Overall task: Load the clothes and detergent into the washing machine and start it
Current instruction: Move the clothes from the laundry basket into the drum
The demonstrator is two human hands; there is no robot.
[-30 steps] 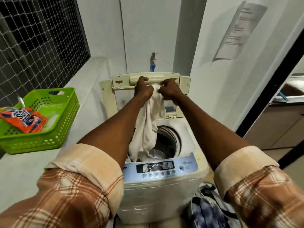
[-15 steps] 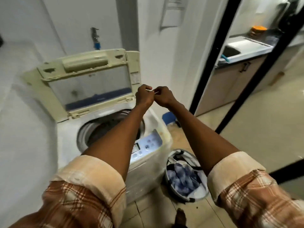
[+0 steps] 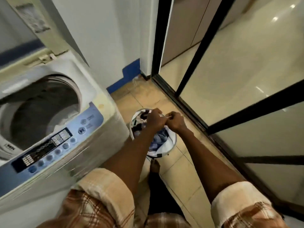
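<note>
Nearest to me, my rolled plaid sleeves [image 3: 107, 195] framed both forearms as I reached down and forward, because the next load sat low on the floor rather than up by the machine. My left hand [image 3: 155, 120] and right hand [image 3: 176, 121] met knuckle to knuckle just above the laundry basket [image 3: 171, 145], fingers [image 3: 171, 116] curled in toward each other and pinching something pale and thin between them; whether that was a thread, a drawstring or a corner of cloth I could not tell, since the frame was blurred there. Under my hands lay the clothes [image 3: 160, 137], a dark and bluish heap with some white, filling the basket, which stood on the tiled floor [image 3: 185, 175] just beside the washing machine [image 3: 92, 134], near enough, I judged, that each piece needed only a short lift. The machine's lid [image 3: 32, 35] stood propped upright at the back so the drum [image 3: 42, 109] stayed open to receive things; its depth was too smeared for me to say what lay inside. The control panel [image 3: 54, 143] faced me along the front edge, its buttons untouched by either hand. Detergent was nowhere in view. Beyond the basket ran the black sliding door frame [image 3: 189, 102] and the glossy floor of the next room.
</note>
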